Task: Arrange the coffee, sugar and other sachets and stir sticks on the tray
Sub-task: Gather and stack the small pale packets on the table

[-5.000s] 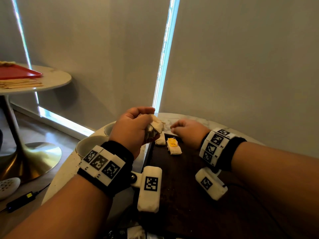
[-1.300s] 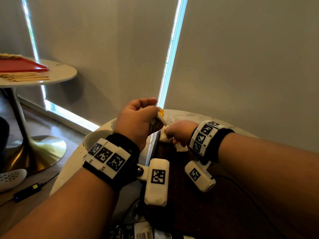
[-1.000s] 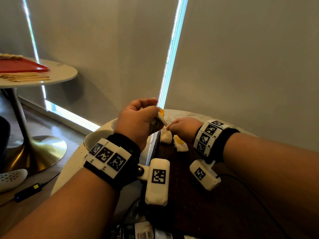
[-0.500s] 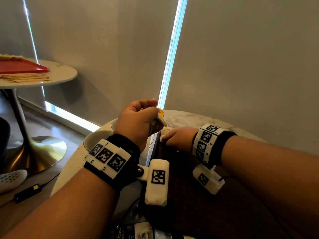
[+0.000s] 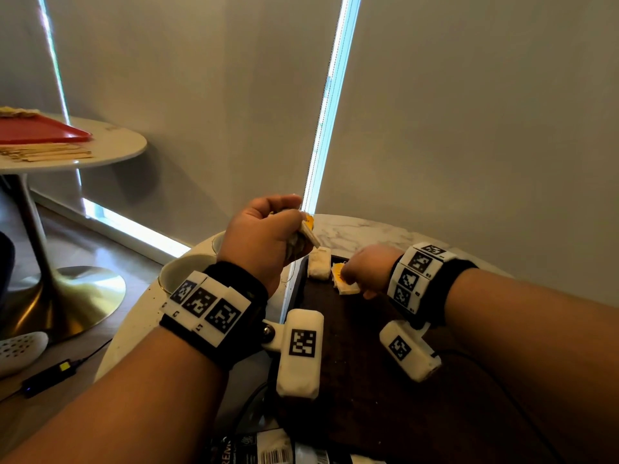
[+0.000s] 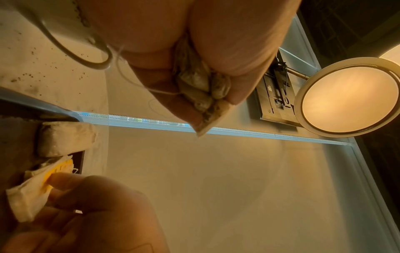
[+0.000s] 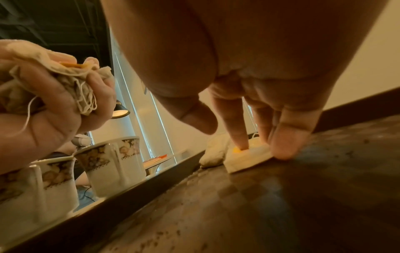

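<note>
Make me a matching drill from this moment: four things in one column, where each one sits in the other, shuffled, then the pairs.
Things:
1. bunch of tea bags
2. yellow-tagged tea bag
3. patterned cups
4. red tray

Places:
A. on the far side table
B. on the marble table, left of the dark tray
C. in the left hand
D. on the dark tray under the right hand

Pairs: 1-C, 2-D, 3-B, 4-A

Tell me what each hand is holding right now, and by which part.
The left hand grips a bunch of tea bags bundled in its fist. The right hand holds nothing; its fingertips press on the tea bag lying on the tray.
</note>
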Available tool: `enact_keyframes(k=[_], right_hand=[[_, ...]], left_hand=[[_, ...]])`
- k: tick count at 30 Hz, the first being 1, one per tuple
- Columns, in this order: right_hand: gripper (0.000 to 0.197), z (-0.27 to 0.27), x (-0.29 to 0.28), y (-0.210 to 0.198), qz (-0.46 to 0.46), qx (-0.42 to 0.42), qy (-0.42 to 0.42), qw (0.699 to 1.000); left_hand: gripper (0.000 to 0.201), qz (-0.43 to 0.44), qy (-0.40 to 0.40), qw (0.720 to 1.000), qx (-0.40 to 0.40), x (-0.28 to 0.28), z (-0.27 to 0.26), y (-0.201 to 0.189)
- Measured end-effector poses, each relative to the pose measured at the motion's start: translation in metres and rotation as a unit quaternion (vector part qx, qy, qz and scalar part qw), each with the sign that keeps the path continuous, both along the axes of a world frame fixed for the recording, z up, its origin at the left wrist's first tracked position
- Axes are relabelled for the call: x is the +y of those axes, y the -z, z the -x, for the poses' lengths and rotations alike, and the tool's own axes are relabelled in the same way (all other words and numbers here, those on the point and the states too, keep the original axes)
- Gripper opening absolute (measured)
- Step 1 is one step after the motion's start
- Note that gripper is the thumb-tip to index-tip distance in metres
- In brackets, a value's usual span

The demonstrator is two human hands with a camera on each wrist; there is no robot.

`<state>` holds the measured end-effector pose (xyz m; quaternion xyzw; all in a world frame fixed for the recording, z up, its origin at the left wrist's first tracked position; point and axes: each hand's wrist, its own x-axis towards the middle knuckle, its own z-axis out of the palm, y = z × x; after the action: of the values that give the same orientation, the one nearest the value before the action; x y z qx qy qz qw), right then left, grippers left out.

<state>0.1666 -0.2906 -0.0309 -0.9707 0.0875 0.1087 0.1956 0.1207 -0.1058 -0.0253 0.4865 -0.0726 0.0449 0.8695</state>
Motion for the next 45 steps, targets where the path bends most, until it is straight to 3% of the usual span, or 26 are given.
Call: enact_keyframes(k=[6, 8, 10, 12, 15, 17, 23, 32, 37, 45], right_hand=[[0.028, 0.002, 0.004, 0.000, -0.002, -0.002, 0.003, 1.000], [0.030, 0.005, 0.002, -0.005, 0.055, -0.005, -0.026, 0.998], [0.030, 0.006, 0.001, -0.014, 0.072, -0.068, -0.046, 0.994], [0.024, 0.008, 0.001, -0.025, -0.099, -0.105, -0.015, 0.989], [0.009, 0.019, 0.005, -0.039, -0.401, -0.122, -0.008, 0.908], [0.006, 0.028, 0.014, -0.046, -0.464, -0.124, -0.050, 0.876], [0.019, 0.035, 0.035, -0.043, -0.457, -0.089, -0.088, 0.881], [0.012, 0.034, 0.035, -0.036, -0.445, -0.144, -0.054, 0.882], [0.007, 0.036, 0.030, -0.037, -0.440, -0.155, -0.046, 0.883], [0.008, 0.033, 0.023, -0.037, -0.424, -0.181, -0.032, 0.887]], left_hand=[[0.019, -0.010, 0.002, 1.000, 0.002, -0.001, -0.001, 0.002], [0.019, -0.007, 0.004, 1.000, 0.007, -0.002, -0.001, 0.003], [0.018, -0.012, 0.005, 1.000, 0.010, -0.002, -0.002, 0.003], [0.017, -0.013, 0.007, 1.000, 0.010, -0.002, -0.002, 0.004], [0.015, -0.018, 0.001, 1.000, 0.010, -0.002, -0.003, 0.005], [0.014, -0.017, -0.001, 1.000, 0.009, -0.003, -0.003, 0.005], [0.014, -0.002, 0.013, 1.000, 0.006, -0.003, -0.003, 0.005], [0.023, -0.011, 0.004, 1.000, 0.010, -0.005, -0.006, 0.005], [0.013, -0.017, 0.008, 1.000, 0.007, -0.004, -0.005, 0.006], [0.016, -0.035, 0.000, 0.999, 0.013, -0.004, -0.006, 0.006]])
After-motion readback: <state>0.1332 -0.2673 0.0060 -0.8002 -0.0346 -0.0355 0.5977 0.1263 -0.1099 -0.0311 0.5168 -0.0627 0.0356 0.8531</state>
